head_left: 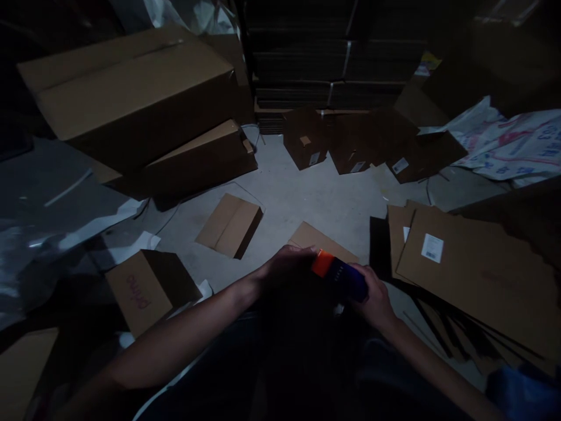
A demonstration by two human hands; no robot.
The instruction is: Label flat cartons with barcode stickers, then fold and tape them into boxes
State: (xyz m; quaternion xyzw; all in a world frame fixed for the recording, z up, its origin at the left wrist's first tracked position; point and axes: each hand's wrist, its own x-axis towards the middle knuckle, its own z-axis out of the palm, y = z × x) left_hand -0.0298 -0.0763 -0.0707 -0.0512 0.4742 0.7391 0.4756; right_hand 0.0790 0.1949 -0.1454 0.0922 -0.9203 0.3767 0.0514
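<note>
A small dark blue box with a bright orange end is held in front of my body, tilted. My right hand is closed around its blue end, fingers over the top edge. At the orange end, my left hand grips the box with fingertips against its corner; the lower part of this hand is lost in shadow. Light lettering on the box is too small to read. Just beyond it on the floor lies a flat brown carton, partly hidden by my hands and the box.
A closed carton lies on the concrete floor, with a carton marked "primo" to its left. Large cartons are stacked at far left. Flattened cardboard is piled on the right. Open cartons and white sacks stand farther back.
</note>
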